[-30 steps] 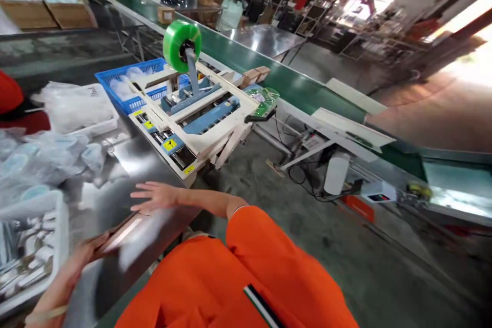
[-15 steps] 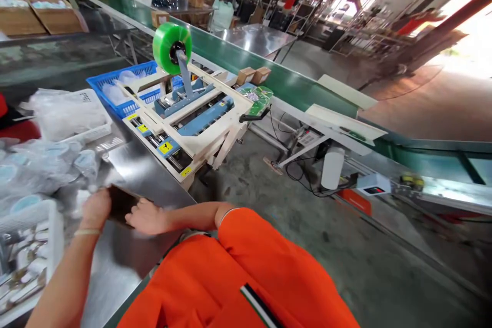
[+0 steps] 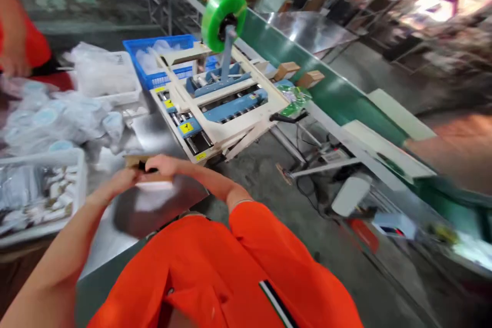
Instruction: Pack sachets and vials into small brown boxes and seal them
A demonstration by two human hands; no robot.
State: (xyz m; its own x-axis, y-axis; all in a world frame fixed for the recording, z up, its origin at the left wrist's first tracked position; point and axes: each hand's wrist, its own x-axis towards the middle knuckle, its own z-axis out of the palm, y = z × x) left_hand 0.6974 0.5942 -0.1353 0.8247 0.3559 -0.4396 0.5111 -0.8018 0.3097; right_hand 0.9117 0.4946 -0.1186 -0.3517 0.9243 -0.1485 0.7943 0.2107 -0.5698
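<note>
A small brown cardboard box (image 3: 156, 178) is between my two hands, low over the steel table (image 3: 144, 215). My left hand (image 3: 128, 177) is closed on its left side, and one flap stands up behind the fingers. On the box's upper right side lies my right hand (image 3: 163, 165), fingers bent around the edge. The dark inside of the box shows between the hands; whatever is in it cannot be made out. To the left stands a white basket (image 3: 82, 184) of small white and metal parts, with bagged round items (image 3: 57, 118) piled behind it.
A tape sealing machine (image 3: 215, 123) with a green tape roll (image 3: 209, 18) stands ahead. Beside it are a blue basket (image 3: 142, 69) and a green conveyor (image 3: 338, 84) bearing small boxes (image 3: 309, 79). Another person's arm (image 3: 15, 36) shows at far left.
My view has swung left, so the scene sits further right. The box has turned from a dark, flat-looking shape to one with a raised flap, and my hands have come closer together.
</note>
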